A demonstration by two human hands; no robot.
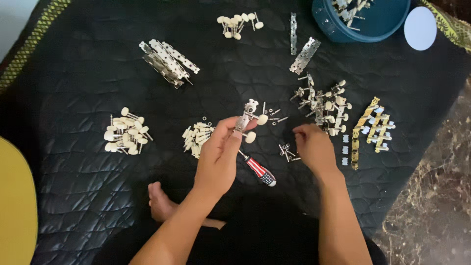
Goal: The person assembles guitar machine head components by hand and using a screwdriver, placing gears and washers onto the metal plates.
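My left hand (219,157) holds up a silver tuning-machine strip (247,119) with cream knobs, pinched between thumb and fingers above the black quilted mat (78,162). My right hand (314,147) rests palm-down on the mat, its fingertips at a small scatter of silver screws (287,152). A screwdriver with a red, white and blue handle (259,171) lies between the two hands. A pile of cream knobs on pegs (197,137) sits just left of my left hand.
Another cream knob pile (126,132) lies at left and a stack of silver plates (168,62) at upper left. Assembled tuners (325,104) and gold ones (371,126) lie at right. A blue bowl (359,18) stands top right. My bare foot (159,201) shows below.
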